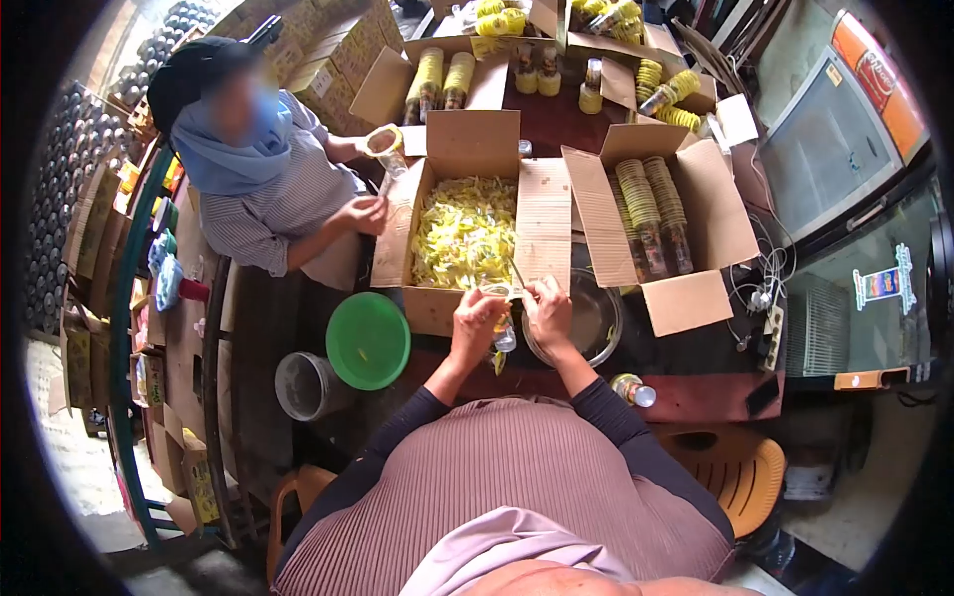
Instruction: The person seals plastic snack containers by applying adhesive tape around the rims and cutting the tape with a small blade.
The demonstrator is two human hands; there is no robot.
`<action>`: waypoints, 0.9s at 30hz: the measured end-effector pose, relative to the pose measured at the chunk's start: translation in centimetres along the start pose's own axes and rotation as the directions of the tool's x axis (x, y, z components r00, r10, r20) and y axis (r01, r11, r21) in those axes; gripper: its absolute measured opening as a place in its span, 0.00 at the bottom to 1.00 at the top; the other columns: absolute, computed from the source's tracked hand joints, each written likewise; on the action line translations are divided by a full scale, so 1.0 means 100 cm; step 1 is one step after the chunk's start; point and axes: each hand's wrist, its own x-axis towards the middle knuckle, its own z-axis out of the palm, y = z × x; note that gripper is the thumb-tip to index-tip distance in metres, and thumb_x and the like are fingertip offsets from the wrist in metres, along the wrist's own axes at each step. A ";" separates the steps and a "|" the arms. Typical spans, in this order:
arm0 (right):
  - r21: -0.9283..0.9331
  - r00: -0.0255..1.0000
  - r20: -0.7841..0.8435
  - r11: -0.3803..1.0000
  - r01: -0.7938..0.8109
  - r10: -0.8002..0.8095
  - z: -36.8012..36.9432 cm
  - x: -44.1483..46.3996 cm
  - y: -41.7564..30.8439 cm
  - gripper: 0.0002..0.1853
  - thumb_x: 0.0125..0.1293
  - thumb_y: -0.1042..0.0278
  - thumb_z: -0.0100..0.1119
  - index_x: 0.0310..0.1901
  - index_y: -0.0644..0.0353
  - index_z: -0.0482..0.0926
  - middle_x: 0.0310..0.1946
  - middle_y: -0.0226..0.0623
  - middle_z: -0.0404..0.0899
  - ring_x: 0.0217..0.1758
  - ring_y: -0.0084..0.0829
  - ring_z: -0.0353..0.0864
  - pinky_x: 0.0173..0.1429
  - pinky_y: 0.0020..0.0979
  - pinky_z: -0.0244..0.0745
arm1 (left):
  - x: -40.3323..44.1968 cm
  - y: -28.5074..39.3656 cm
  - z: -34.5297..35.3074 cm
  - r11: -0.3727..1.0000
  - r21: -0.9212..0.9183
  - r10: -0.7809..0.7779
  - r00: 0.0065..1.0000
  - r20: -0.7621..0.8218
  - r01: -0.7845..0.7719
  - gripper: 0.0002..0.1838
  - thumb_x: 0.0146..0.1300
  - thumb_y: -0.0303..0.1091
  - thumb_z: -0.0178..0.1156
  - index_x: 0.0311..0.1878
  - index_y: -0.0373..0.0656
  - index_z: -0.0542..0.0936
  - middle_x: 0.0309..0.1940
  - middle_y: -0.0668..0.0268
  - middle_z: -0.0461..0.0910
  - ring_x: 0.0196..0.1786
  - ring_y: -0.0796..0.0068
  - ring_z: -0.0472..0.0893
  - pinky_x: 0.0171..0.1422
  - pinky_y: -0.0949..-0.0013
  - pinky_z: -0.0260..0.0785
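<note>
My left hand point(479, 320) is closed around a small clear plastic bottle point(505, 336) with a printed label, at the near edge of an open carton point(432, 310). Close beside it, my right hand point(548, 310) pinches a thin stick-like item point(517, 272) that points up over the carton. Many small yellow and white wrapped pieces point(464, 233) fill that carton. Beneath my right hand lies a round clear bowl point(600, 350). Another small bottle point(636, 391) lies on its side near the table's front edge, to the right.
A green basin point(368, 341) and a grey bucket point(306, 385) stand at the left. On the right, an open carton point(703, 204) holds stacked yellow-rimmed cups point(651, 214). A co-worker point(260, 169) at the left holds a yellow-rimmed container point(384, 142). More cartons stand behind.
</note>
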 end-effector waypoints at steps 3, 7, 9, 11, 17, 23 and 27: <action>-0.041 0.992 -0.020 0.991 0.126 -0.127 -0.013 -0.013 -0.009 0.05 0.58 0.70 0.62 0.35 0.59 0.82 0.33 0.40 0.75 0.39 0.42 0.78 0.44 0.40 0.75 | 0.000 -0.009 -0.005 0.999 -0.005 -0.047 0.998 -0.043 0.047 0.04 0.56 0.23 0.65 0.36 0.38 0.83 0.34 0.60 0.80 0.38 0.67 0.81 0.40 0.68 0.74; -0.073 0.963 -0.019 0.961 0.268 -0.270 -0.017 -0.022 -0.011 0.05 0.57 0.72 0.62 0.35 0.59 0.80 0.32 0.39 0.74 0.39 0.40 0.77 0.45 0.39 0.74 | 0.003 -0.010 -0.007 1.000 0.000 -0.015 0.997 -0.070 0.015 0.05 0.56 0.23 0.65 0.36 0.39 0.83 0.34 0.60 0.79 0.38 0.67 0.81 0.39 0.67 0.73; -0.074 0.962 0.007 0.959 0.274 -0.274 -0.019 -0.022 -0.012 0.05 0.57 0.72 0.61 0.36 0.60 0.80 0.33 0.40 0.74 0.40 0.40 0.77 0.46 0.39 0.74 | 0.001 -0.009 -0.005 1.000 -0.012 -0.009 0.998 -0.060 0.008 0.06 0.55 0.22 0.65 0.37 0.39 0.83 0.34 0.60 0.79 0.37 0.66 0.81 0.39 0.67 0.73; -0.070 0.965 0.010 0.963 0.262 -0.262 -0.020 -0.018 -0.013 0.05 0.57 0.72 0.60 0.36 0.60 0.80 0.33 0.40 0.74 0.40 0.40 0.77 0.46 0.39 0.74 | 0.003 -0.007 -0.002 1.000 -0.023 0.002 0.999 -0.055 -0.003 0.06 0.55 0.22 0.66 0.37 0.39 0.83 0.34 0.60 0.79 0.37 0.66 0.81 0.39 0.67 0.73; 0.022 0.980 0.036 0.980 0.197 -0.198 -0.013 -0.010 -0.012 0.06 0.58 0.71 0.60 0.37 0.59 0.80 0.34 0.41 0.75 0.40 0.42 0.78 0.45 0.40 0.75 | 0.005 -0.006 -0.008 0.997 0.025 0.068 0.997 -0.023 -0.067 0.07 0.53 0.21 0.65 0.37 0.38 0.83 0.33 0.61 0.80 0.35 0.66 0.81 0.39 0.68 0.74; -0.072 0.963 0.008 0.960 0.270 -0.270 -0.003 -0.010 -0.018 0.05 0.58 0.70 0.60 0.35 0.59 0.80 0.34 0.42 0.75 0.39 0.44 0.78 0.44 0.41 0.75 | -0.003 -0.006 -0.015 0.994 -0.016 0.112 0.993 -0.027 -0.112 0.07 0.53 0.22 0.66 0.37 0.40 0.83 0.33 0.61 0.79 0.37 0.68 0.80 0.40 0.68 0.73; -0.126 0.970 0.028 0.962 0.241 -0.240 0.001 -0.011 -0.012 0.06 0.57 0.69 0.62 0.34 0.59 0.80 0.34 0.43 0.76 0.38 0.45 0.79 0.43 0.41 0.76 | -0.014 -0.003 -0.014 0.988 -0.063 0.143 0.989 0.047 -0.140 0.07 0.54 0.23 0.67 0.38 0.43 0.84 0.35 0.61 0.78 0.40 0.69 0.79 0.42 0.68 0.72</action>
